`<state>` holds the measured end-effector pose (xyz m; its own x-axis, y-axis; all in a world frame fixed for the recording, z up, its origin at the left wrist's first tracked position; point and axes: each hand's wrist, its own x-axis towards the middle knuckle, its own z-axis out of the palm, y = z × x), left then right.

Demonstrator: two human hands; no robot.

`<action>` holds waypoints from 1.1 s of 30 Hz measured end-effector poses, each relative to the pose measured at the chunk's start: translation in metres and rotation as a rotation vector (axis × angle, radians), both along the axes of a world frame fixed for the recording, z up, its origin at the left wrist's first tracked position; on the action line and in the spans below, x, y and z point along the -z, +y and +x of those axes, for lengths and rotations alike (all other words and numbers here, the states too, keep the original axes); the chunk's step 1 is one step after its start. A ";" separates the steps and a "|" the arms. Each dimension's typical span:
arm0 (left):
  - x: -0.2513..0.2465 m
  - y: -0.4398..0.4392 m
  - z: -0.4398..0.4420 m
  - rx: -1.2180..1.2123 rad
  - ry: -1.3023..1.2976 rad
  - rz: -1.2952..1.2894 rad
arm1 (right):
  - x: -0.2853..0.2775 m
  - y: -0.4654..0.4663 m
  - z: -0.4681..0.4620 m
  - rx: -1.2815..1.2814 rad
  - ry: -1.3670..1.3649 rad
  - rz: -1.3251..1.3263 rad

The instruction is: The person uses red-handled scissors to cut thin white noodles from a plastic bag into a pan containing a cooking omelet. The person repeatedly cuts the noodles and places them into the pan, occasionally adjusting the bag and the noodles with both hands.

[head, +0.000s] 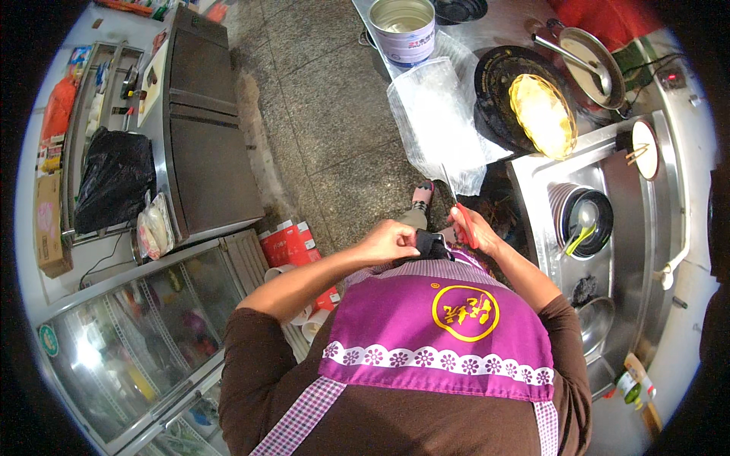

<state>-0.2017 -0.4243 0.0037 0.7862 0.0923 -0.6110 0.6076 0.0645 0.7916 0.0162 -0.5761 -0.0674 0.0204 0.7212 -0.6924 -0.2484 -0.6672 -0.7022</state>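
My left hand (389, 241) is at my waist, its fingers closed on a black fabric item (432, 245), perhaps a pouch or strap. My right hand (483, 232) grips scissors by their red handles (467, 224). The thin metal blades point away from me, over the near edge of a translucent plastic bag (432, 114). Whether the blades touch the plastic, I cannot tell. That bag lies on a metal counter (516, 21) and hangs over its edge. A purple apron (393, 308) covers my front.
A large open tin (402, 40) stands beyond the bag. Right of it, a yellow basket (543, 117) rests on a round black griddle (485, 85), near a pan with a ladle (593, 65). Bowls (601, 228) sit in a steel sink (542, 176). At left stand a steel cabinet (202, 142) and a glass-topped display case (137, 342).
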 end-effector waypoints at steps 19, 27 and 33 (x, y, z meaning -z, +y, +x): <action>0.013 -0.017 -0.034 0.151 -0.195 0.439 | -0.004 -0.001 0.000 0.006 -0.010 0.011; 0.026 -0.019 -0.045 -0.116 -0.143 0.314 | 0.001 -0.002 -0.003 0.019 -0.009 -0.016; 0.009 -0.023 -0.014 0.217 -0.114 1.041 | 0.001 0.005 -0.002 0.016 0.003 -0.005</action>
